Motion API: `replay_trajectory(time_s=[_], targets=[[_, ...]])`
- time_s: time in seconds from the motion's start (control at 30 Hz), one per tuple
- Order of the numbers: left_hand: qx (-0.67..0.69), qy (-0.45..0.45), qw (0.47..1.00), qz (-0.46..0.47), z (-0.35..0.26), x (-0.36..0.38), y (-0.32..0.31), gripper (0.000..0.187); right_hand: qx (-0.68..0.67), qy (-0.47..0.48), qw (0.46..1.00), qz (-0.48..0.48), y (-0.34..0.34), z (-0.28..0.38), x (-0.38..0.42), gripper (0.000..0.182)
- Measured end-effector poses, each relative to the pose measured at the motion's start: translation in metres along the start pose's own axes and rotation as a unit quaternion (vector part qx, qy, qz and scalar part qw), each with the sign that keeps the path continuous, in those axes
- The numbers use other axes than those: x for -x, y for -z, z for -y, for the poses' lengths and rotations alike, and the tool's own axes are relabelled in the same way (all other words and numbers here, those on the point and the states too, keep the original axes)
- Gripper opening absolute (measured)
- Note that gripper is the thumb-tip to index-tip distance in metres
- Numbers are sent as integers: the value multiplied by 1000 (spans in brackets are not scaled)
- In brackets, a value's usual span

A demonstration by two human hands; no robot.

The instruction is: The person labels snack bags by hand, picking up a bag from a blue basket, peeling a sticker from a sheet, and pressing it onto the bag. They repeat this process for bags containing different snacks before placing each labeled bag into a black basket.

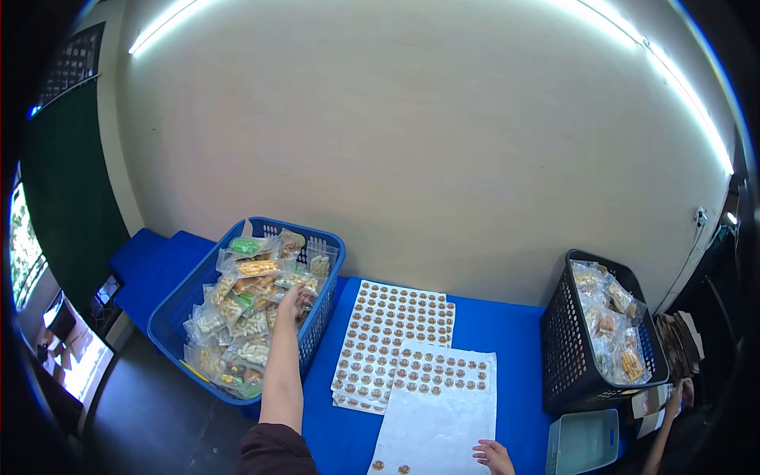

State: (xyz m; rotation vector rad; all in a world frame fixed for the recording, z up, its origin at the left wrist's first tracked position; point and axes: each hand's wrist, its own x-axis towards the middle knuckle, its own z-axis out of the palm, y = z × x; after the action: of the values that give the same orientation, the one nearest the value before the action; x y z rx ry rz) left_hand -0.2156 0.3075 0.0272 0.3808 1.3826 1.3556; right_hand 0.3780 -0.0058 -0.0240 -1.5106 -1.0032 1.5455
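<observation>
My left hand (294, 301) reaches into the blue basket (162, 313), in among clear bags of snacks (249, 324) that hold white, yellow, green and brown pieces. Its fingers are partly hidden against the bags, and I cannot tell whether they grip one. At the front, my right hand (492, 457) is by the lower right edge of a partly used sticker sheet (431, 419), with its fingers apart. Round brown stickers fill the upper rows of that sheet, and two more sit at its bottom left. Beneath it lie fuller sticker sheets (392, 332).
On the right of the blue tabletop (507, 317) stands a black basket (566, 348) of bagged snacks (609, 324). A greenish plastic tub (582, 443) sits in front of it. Another person's hand (677, 396) is at the far right, near cardboard pieces (679, 344). The wall rises behind.
</observation>
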Motion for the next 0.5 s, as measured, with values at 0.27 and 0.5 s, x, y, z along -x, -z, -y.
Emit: replay_trajectory(time_s=[0.27,0.5], targets=[[300,16,950,-84,5,-34,28,27,17,-52,997,-53,16,-35,4,41],[241,-221,940,-101,-8,-41,31,18,0,-71,995,-70,-24,-13,1,31]])
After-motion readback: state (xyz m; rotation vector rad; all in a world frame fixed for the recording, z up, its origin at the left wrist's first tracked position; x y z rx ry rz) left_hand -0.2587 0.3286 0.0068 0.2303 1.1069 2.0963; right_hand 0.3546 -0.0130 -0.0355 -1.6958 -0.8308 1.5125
